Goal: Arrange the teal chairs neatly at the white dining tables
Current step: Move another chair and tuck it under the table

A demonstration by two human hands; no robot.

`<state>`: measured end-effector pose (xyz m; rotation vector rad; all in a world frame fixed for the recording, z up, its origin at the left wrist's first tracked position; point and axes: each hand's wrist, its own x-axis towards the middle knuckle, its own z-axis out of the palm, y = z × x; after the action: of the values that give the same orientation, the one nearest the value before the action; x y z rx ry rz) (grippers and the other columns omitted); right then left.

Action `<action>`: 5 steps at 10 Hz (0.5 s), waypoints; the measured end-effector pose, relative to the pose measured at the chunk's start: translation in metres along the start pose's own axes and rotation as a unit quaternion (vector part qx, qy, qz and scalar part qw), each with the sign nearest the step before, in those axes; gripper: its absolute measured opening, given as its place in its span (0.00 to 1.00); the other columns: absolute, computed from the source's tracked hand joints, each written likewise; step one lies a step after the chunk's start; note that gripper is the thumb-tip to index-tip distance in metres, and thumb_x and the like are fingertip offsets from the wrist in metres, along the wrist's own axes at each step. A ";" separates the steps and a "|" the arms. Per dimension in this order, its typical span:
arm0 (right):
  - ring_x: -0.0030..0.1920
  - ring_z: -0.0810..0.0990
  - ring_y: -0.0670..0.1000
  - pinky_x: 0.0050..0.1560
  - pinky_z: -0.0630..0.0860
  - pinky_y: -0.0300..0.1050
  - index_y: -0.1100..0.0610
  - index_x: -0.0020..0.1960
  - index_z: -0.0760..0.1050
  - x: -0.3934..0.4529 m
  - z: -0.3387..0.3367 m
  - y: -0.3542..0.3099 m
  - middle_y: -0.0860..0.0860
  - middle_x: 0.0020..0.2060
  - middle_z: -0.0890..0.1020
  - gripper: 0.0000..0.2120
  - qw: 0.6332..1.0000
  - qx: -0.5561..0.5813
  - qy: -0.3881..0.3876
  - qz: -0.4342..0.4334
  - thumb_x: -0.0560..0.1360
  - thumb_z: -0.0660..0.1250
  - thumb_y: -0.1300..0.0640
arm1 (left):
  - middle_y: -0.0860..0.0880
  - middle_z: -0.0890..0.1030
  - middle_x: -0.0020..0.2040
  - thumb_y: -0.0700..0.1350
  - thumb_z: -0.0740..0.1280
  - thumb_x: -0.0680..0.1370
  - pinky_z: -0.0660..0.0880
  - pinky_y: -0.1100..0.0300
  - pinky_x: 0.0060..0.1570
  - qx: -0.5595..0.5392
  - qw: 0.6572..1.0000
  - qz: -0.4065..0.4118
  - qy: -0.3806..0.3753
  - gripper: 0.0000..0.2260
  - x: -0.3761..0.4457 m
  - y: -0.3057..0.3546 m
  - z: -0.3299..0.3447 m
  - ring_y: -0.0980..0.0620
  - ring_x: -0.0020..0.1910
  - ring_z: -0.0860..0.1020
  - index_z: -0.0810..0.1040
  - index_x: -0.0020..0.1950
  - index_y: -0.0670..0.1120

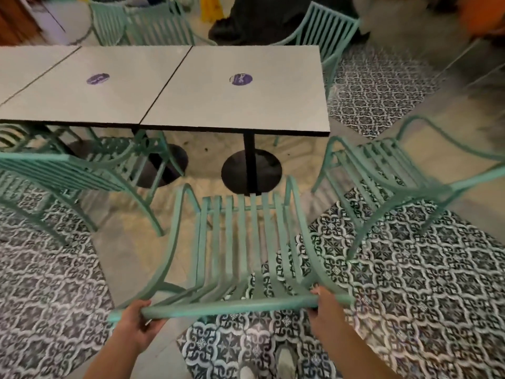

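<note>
Teal slats fill the middle of my view: the chair (pixel 246 250) I am handling stands on the patterned floor (pixel 410 296), facing the right-hand white table (pixel 240 105), its seat short of the table's edge and near the black pedestal base (pixel 251 170). I judge this the pushing-in step; next I must slide it straight forward, square to the edge, clear of the neighbouring chair (pixel 396 181) on the right. My left hand (pixel 136 321) and right hand (pixel 325 305) reach forward, fingers curled round the top rail at either end.
</note>
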<state>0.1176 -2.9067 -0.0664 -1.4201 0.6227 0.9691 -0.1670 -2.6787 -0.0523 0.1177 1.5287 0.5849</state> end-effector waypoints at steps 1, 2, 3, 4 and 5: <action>0.43 0.75 0.53 0.43 0.75 0.45 0.64 0.54 0.71 0.002 0.015 0.022 0.59 0.51 0.75 0.09 0.980 0.162 0.108 0.035 0.75 0.65 0.63 | 0.40 0.74 0.48 0.40 0.59 0.80 0.79 0.47 0.50 0.047 0.999 -0.004 -0.014 0.07 0.006 0.015 0.001 0.44 0.40 0.72 0.71 0.44 0.40; 0.35 0.71 0.46 0.31 0.71 0.29 0.63 0.55 0.71 -0.009 0.024 0.015 0.55 0.41 0.75 0.06 0.991 0.091 0.098 0.023 0.78 0.62 0.66 | 0.41 0.71 0.42 0.40 0.57 0.81 0.75 0.50 0.19 0.051 0.998 0.003 -0.025 0.09 0.006 0.033 0.004 0.45 0.37 0.70 0.70 0.41 0.41; 0.33 0.71 0.45 0.29 0.70 0.28 0.61 0.55 0.73 -0.015 0.038 0.027 0.52 0.37 0.74 0.06 0.986 0.135 0.090 0.026 0.79 0.60 0.64 | 0.40 0.73 0.45 0.41 0.58 0.80 0.78 0.50 0.26 0.070 0.997 -0.013 -0.037 0.08 0.018 0.055 0.005 0.45 0.38 0.71 0.70 0.41 0.42; 0.45 0.75 0.51 0.49 0.77 0.39 0.63 0.57 0.73 -0.025 0.060 0.049 0.59 0.54 0.75 0.10 0.992 0.038 0.119 0.003 0.77 0.64 0.62 | 0.40 0.72 0.44 0.41 0.58 0.80 0.76 0.48 0.20 0.114 0.993 -0.012 -0.031 0.07 0.035 0.083 0.005 0.43 0.38 0.72 0.70 0.42 0.41; 0.53 0.75 0.55 0.53 0.77 0.45 0.63 0.52 0.75 -0.026 0.073 0.053 0.60 0.58 0.74 0.08 0.986 0.112 0.113 0.047 0.75 0.66 0.60 | 0.40 0.74 0.46 0.40 0.59 0.79 0.79 0.47 0.27 0.109 0.993 -0.018 -0.048 0.06 0.051 0.095 0.006 0.42 0.39 0.73 0.70 0.43 0.41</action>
<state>0.0462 -2.8460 -0.0647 -1.3177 0.9454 0.7890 -0.1918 -2.5737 -0.0573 0.2815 1.4947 0.3775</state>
